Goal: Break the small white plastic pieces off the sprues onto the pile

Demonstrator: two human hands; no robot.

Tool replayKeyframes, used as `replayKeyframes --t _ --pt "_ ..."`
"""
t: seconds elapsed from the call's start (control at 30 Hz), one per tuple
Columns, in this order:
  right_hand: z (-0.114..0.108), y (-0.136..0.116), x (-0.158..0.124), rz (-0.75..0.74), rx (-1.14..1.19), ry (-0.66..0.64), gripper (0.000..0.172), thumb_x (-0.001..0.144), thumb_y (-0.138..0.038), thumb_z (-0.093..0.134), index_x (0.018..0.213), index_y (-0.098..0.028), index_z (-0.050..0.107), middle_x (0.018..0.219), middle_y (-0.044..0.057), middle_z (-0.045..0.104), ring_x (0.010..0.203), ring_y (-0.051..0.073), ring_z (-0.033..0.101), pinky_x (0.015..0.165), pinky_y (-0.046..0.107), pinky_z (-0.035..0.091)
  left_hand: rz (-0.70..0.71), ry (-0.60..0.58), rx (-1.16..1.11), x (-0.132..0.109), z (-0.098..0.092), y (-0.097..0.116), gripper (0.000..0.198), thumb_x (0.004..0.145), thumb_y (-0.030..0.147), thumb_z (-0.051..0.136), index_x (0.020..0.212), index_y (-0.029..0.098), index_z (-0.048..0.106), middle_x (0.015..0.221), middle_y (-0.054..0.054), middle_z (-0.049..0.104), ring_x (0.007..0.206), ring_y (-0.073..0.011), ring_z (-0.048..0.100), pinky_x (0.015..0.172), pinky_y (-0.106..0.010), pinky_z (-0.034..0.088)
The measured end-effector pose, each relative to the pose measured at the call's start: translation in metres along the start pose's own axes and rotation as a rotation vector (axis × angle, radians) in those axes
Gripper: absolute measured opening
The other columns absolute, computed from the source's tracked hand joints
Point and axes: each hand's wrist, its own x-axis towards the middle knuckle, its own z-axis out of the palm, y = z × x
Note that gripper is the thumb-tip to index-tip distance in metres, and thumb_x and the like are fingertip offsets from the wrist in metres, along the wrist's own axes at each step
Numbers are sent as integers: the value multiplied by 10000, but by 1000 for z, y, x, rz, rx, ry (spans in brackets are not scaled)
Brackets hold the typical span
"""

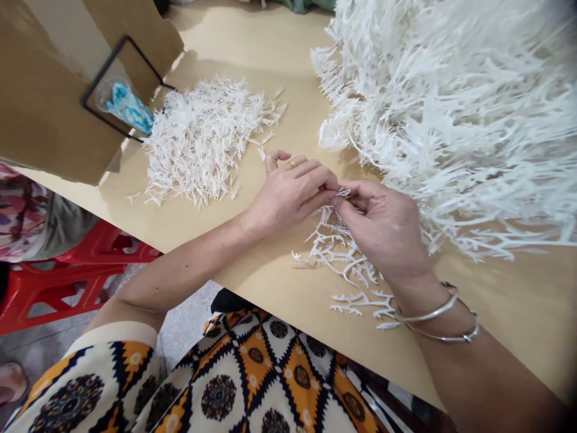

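My left hand (297,189) and my right hand (383,225) meet over the table, fingertips pinched together. Between them is a small white branched plastic sprig (343,193), mostly hidden by the fingers. Below the hands lie several loose white branching pieces (345,258), some partly under my right wrist. To the left of my left hand spreads a pile of small white sprigs (202,132). A much bigger heap of long white branched stems (451,120) rises behind and to the right of my right hand.
A cardboard box (49,78) stands at the left, with a black wire frame (101,72) and a clear cup holding something blue and white (128,107) beside it. Red plastic stools (67,276) and another person's clothing (27,213) are beyond the table's left edge.
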Motion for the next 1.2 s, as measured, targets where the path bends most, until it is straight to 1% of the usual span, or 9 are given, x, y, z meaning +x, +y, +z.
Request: replayKeyframes --t 0.17,0.27,0.37,0.53,0.63,0.73,0.83,1.0,1.2 --pt "1 -2 0 92 26 34 163 858 -245 741 1020 -267 743 810 20 780 658 215 734 603 360 579 -94 50 -48 1 -6 -1 305 1097 467 440 1059 241 642 1029 -1 750 948 -154 681 1063 -417 298" --pt "2 0 -1 69 15 43 194 856 -253 742 1048 -264 718 923 40 800 755 231 769 664 377 613 -63 41 -86 1 -5 1 397 1045 611 496 1121 246 632 1084 -14 748 971 -163 685 1060 -418 303" --pt "3 3 -2 18 -25 53 335 840 -220 734 1163 -274 664 1020 49 811 899 250 777 755 397 629 -31 -17 -94 1 0 2 447 1024 666 492 1102 251 639 1079 -18 750 1011 -183 687 1072 -433 293" --pt "2 -1 -2 19 -120 27 400 854 -179 683 1232 -282 601 872 12 789 737 205 725 722 378 595 -61 -32 -109 2 2 6 355 1076 549 465 1027 252 653 1035 -1 754 1003 -179 685 1065 -435 302" --pt "3 -2 -3 5 -71 34 355 869 -201 687 1203 -278 595 905 19 778 770 200 734 755 380 602 -108 -15 -166 3 -1 5 319 1077 505 486 1005 242 652 990 1 751 951 -167 681 1010 -412 349" --pt "4 -1 -3 -13 3 38 172 923 -272 672 1085 -272 614 936 37 762 833 208 751 780 383 612 -122 7 -228 3 -4 3 344 1077 509 479 955 236 648 960 -6 745 914 -161 675 973 -396 397" --pt "4 0 -4 -31 2 28 64 958 -320 647 993 -274 621 874 27 730 780 203 735 750 381 607 -124 7 -251 4 -3 1 336 1073 493 486 916 237 637 939 -13 740 884 -160 664 931 -376 455" --pt "5 2 -2 -40 -54 35 56 967 -333 633 962 -278 622 783 14 684 699 205 692 700 386 587 -190 57 -239 5 2 3 223 1063 364 518 915 244 633 958 -12 713 868 -152 634 898 -357 513" --pt "9 0 -3 -61 -75 66 116 983 -358 610 910 -267 604 728 5 636 636 184 647 647 368 558 -248 85 -196 4 6 12 261 1095 370 454 980 255 658 953 -46 664 915 -183 627 862 -372 516"
